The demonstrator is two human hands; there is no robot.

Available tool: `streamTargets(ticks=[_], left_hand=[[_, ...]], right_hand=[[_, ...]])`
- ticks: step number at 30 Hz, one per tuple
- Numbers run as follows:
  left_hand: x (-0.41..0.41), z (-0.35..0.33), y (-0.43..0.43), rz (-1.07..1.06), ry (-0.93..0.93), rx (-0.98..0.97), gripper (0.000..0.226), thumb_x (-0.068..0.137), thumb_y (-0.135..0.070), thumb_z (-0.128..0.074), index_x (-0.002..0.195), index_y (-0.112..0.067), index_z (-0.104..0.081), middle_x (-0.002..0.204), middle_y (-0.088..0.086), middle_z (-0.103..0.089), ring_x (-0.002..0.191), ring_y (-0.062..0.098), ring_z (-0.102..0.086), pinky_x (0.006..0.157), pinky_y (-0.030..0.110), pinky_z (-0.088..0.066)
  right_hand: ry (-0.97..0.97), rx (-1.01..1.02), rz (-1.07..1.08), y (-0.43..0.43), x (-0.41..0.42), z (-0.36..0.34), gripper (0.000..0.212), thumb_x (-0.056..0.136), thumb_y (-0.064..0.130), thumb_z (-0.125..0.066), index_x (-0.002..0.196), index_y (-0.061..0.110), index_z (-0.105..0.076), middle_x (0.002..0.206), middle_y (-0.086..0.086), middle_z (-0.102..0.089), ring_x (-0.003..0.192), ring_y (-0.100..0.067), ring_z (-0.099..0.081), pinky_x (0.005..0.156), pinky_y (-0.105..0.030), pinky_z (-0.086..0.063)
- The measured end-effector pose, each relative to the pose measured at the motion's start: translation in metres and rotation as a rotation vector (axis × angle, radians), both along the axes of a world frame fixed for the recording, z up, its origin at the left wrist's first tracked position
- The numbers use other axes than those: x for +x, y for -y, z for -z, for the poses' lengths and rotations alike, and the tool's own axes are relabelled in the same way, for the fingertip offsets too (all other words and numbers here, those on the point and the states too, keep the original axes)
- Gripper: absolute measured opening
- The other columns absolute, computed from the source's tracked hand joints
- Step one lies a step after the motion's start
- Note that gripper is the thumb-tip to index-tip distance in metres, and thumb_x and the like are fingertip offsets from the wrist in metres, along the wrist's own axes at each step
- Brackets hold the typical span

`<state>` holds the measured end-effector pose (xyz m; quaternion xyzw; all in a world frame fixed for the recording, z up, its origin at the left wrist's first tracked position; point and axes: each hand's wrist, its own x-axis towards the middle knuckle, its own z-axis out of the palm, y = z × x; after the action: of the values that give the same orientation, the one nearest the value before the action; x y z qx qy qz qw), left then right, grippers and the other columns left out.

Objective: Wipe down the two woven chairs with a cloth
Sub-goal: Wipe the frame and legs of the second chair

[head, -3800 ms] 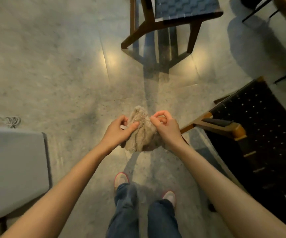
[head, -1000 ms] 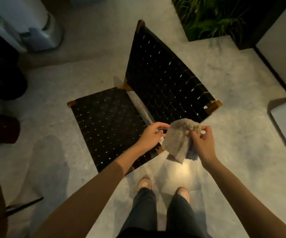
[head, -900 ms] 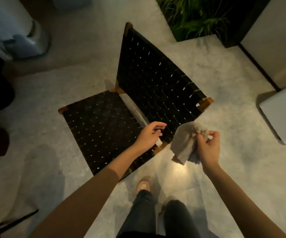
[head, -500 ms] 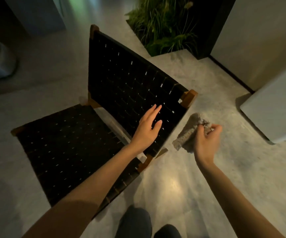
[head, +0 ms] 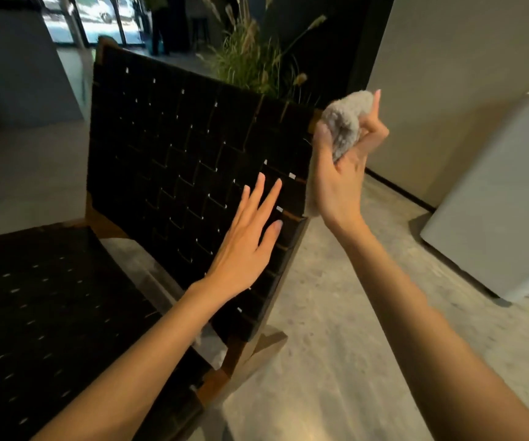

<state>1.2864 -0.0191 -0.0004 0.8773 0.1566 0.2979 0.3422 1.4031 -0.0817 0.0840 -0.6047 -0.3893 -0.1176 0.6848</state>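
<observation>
**Concrete floor point(head: 336, 329), black woven chair point(head: 161, 186): cloth point(head: 344, 122) went one-handed, up to the backrest point(head: 187, 132) corner**

About a second earlier you had both hands on the cloth over the seat point(head: 53, 313) corner, then you split them.

- **Left hand point(head: 244, 246):** it let go and moved across the backrest. Its fingers were straight and slightly spread, flat over the lower right of the weave. Couldn't tell whether it was touching or just hovering.
- **Right hand point(head: 339, 179):** it kept the cloth bunched, with fingers curled round it and one finger sticking up. It lifted the cloth from beside the seat to just beside the backrest's top right corner. The cloth wasn't on the weave yet.
- **View:** you also closed in and dropped lower. The chair filled the frame, with the plant point(head: 250, 58) behind it and the white cabinet point(head: 495, 202) off right.

My read: setup was done, but wiping on this chair hadn't started. The left hand looked set to brace the backrest, and the first stroke probably ran down from the top corner. The second chair was out of view, so no status on it.
</observation>
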Motion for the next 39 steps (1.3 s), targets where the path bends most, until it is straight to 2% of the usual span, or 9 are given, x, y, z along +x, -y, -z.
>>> streamTargets(ticks=[4, 7, 13, 16, 21, 27, 30, 35, 39], left_hand=[[0.005, 0.022, 0.004, -0.037, 0.059, 0.007, 0.051, 0.103, -0.036, -0.025, 0.136, -0.058, 0.006, 0.147, -0.032, 0.021, 0.135, -0.009, 0.024, 0.114, 0.036, 0.007], [0.006, 0.036, 0.006, -0.046, 0.08, 0.009, 0.051, 0.103, -0.036, -0.023, 0.131, -0.065, 0.008, 0.141, -0.04, 0.024, 0.129, -0.017, 0.027, 0.112, 0.033, 0.009], [0.005, 0.048, 0.021, -0.059, 0.073, -0.016, 0.055, 0.103, -0.033, -0.023, 0.127, -0.067, 0.011, 0.138, -0.042, 0.028, 0.13, -0.015, 0.029, 0.113, 0.031, 0.012], [0.0, 0.053, 0.023, -0.051, 0.068, -0.032, 0.054, 0.103, -0.032, -0.025, 0.13, -0.064, 0.01, 0.139, -0.042, 0.027, 0.134, -0.012, 0.026, 0.11, 0.027, 0.011], [-0.018, 0.068, 0.019, -0.017, 0.0, -0.015, 0.056, 0.103, -0.033, -0.028, 0.134, -0.06, 0.011, 0.147, -0.036, 0.023, 0.136, -0.012, 0.02, 0.113, 0.028, 0.004], [-0.054, 0.097, 0.015, -0.028, -0.177, -0.036, 0.055, 0.1, -0.039, -0.027, 0.134, -0.056, 0.013, 0.149, -0.032, 0.022, 0.139, -0.008, 0.015, 0.114, 0.016, -0.003], [-0.071, 0.112, 0.019, -0.034, -0.274, -0.037, 0.055, 0.101, -0.04, -0.028, 0.132, -0.061, 0.012, 0.144, -0.04, 0.023, 0.139, -0.01, 0.011, 0.117, 0.029, -0.004], [-0.09, 0.126, 0.026, -0.003, -0.309, -0.068, 0.057, 0.097, -0.047, -0.032, 0.138, -0.06, 0.006, 0.146, -0.04, 0.018, 0.123, -0.032, 0.004, 0.092, -0.007, -0.021], [-0.1, 0.139, 0.035, -0.001, -0.329, -0.079, 0.061, 0.101, -0.031, -0.037, 0.145, -0.049, 0.001, 0.15, -0.036, 0.013, 0.128, -0.027, 0.004, 0.095, -0.008, -0.015]], right_hand=[[0.067, 0.101, 0.034, -0.01, 0.007, 0.008, 0.058, 0.096, 0.021, -0.055, 0.145, 0.006, -0.028, 0.148, -0.012, -0.029, 0.142, -0.022, -0.024, 0.115, -0.037, -0.027], [0.033, 0.11, 0.104, -0.015, 0.006, 0.017, 0.056, 0.097, 0.033, -0.051, 0.147, 0.023, -0.03, 0.143, -0.005, -0.038, 0.132, -0.013, -0.037, 0.111, -0.043, -0.031], [-0.027, 0.097, 0.188, -0.015, -0.002, 0.04, 0.055, 0.097, 0.038, -0.047, 0.148, 0.028, -0.029, 0.133, -0.001, -0.048, 0.108, -0.004, -0.045, 0.101, -0.025, -0.034], [-0.015, 0.09, 0.211, -0.016, -0.008, 0.06, 0.055, 0.096, 0.04, -0.046, 0.148, 0.028, -0.031, 0.132, 0.001, -0.048, 0.109, -0.006, -0.045, 0.092, -0.007, -0.028], [0.004, 0.05, 0.247, -0.014, -0.023, 0.097, 0.056, 0.097, 0.043, -0.045, 0.147, 0.04, -0.023, 0.138, 0.005, -0.043, 0.104, -0.001, -0.039, 0.086, 0.003, -0.022], [0.09, -0.049, 0.333, -0.009, -0.04, 0.124, 0.052, 0.098, 0.047, -0.039, 0.145, 0.043, -0.017, 0.144, -0.003, -0.034, 0.094, -0.009, -0.036, 0.084, -0.013, -0.031], [0.129, -0.044, 0.336, -0.006, -0.045, 0.132, 0.047, 0.1, 0.044, -0.037, 0.145, 0.043, -0.022, 0.145, -0.006, -0.033, 0.099, -0.007, -0.032, 0.088, -0.013, -0.032], [0.151, -0.17, 0.258, 0.008, -0.071, 0.192, 0.054, 0.099, 0.031, -0.048, 0.143, 0.05, -0.023, 0.146, -0.014, -0.028, 0.107, -0.014, -0.029, 0.086, -0.002, -0.019], [0.152, -0.313, 0.176, 0.024, -0.094, 0.238, 0.071, 0.096, 0.019, -0.055, 0.144, 0.053, -0.016, 0.152, -0.017, -0.016, 0.118, -0.012, -0.02, 0.095, -0.012, -0.019]])
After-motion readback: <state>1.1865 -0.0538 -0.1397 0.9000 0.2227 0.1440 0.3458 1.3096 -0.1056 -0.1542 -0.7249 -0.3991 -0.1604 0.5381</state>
